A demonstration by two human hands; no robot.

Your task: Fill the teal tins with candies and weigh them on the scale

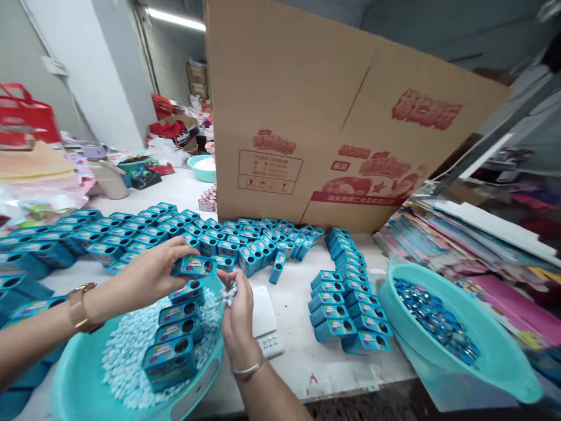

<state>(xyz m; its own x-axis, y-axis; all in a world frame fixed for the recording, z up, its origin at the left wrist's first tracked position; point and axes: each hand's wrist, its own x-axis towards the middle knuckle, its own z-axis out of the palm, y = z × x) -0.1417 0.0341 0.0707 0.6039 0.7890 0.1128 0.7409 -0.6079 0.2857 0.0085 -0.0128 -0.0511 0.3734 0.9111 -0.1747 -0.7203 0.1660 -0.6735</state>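
The left hand (151,268), above the far side of the basin (65,377), pinches a blue box (198,266) between thumb and fingers, its dark round hole facing the right hand (239,316). That hand, at the basin's right rim, has its fingers curled together on a few pale candies (230,292), close to the hole. The heap (127,356) of like candies fills much of the basin, and a short row (169,365) of blue boxes stands in it, just nearer than the held one. A watch (79,307) is on the left wrist, a bracelet (249,370) on the right.

Just right of the basin, a white scale (265,327) sits on the bench (307,371), partly behind the right hand. Further right of the basin are two lines (335,318) of boxes, then a tub (504,362) of shiny blue pieces (438,321). Beyond the basin, many more boxes (131,228) crowd the bench, before a big carton (298,76).
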